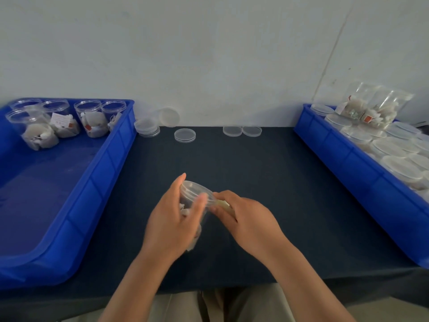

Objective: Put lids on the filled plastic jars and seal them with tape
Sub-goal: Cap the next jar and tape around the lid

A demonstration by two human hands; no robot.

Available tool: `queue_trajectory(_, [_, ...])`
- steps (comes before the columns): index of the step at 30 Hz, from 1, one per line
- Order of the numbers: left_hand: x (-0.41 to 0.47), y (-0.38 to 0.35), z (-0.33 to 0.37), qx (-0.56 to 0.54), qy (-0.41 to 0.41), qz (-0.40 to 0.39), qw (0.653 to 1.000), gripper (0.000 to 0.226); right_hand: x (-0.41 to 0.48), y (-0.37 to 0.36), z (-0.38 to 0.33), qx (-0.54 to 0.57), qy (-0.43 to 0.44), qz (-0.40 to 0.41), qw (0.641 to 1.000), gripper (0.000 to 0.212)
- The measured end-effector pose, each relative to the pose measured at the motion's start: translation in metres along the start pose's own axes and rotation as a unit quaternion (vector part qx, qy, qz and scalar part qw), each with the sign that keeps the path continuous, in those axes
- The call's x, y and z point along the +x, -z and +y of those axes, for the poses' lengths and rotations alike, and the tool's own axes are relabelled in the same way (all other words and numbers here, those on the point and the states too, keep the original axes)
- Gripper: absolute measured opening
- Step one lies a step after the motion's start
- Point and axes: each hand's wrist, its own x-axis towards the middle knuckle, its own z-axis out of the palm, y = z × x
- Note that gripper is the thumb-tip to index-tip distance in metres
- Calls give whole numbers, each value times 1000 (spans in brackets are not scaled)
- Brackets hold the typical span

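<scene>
My left hand is curled round a clear round plastic jar. The thumb reaches up its far side and the fingers lie across the near side, so the jar hangs tilted just above the dark blue table cover. White paper sachets show through the jar wall under my fingers. A clear flat plastic lid sits on the jar's mouth, facing up and away from me.

Just right of the jar, my right hand pinches a strip of pale yellowish tape between thumb and fingertips. The free end of the strip reaches the lid's rim, but I cannot tell whether it is stuck there.

Well off to the left of my grip lies a big blue plastic crate. In its far corner stand several open clear jars filled with sachets and without lids. Well off to the right is a second blue plastic crate, packed with lidded jars, and a few more jars lie on top at its far end.

Straight beyond my hands, along the table's far edge by the pale wall, spare clear lids wait. There is a short stack of lids beside the left crate, one lid propped against the wall, a small pile and a pair lying side by side.
</scene>
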Motion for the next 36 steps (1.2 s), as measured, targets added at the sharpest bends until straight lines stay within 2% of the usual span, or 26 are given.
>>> queue_trajectory(2, [-2, -5, 4, 46, 6, 9, 999, 108, -3, -2, -1, -3, -5, 6, 1000, 44])
queue_trajectory(3, [-2, -6, 5, 47, 10, 13, 999, 110, -4, -3, -2, -3, -5, 8, 1000, 46])
queue_trajectory(8, [5, 3, 0, 10, 11, 1, 1000, 84, -3, -3, 1, 41, 5, -22, 999, 59])
queue_trajectory(12, [10, 8, -5, -60, 22, -24, 998, 71, -2, -1, 10, 74, 14, -84, 994, 50])
queue_trajectory(16, [15, 15, -13, -138, 18, -77, 987, 66, 2, 4, 14, 84, 23, -86, 993, 44])
queue_trajectory(19, [16, 14, -18, -188, 27, -125, 974, 59, 6, 8, 16, 70, 25, -86, 994, 52])
queue_trajectory(21, [17, 12, -21, -213, 37, -139, 966, 59, 8, 8, 14, 68, 25, -88, 993, 55])
queue_trajectory(24, [19, 12, -23, -236, 39, -148, 959, 60, 8, 6, 13, 84, 11, -88, 993, 48])
queue_trajectory(30, [16, 12, -23, -209, 11, -119, 970, 59, 4, 4, 4, 57, 10, -57, 997, 47])
queue_trajectory(34, [9, 11, -17, -160, -20, -39, 986, 42, 1, 7, 0, 39, 2, -44, 998, 48])
queue_trajectory(36, [6, 12, -12, -109, -34, -42, 993, 38, 0, 8, -1, 32, -1, -32, 999, 48])
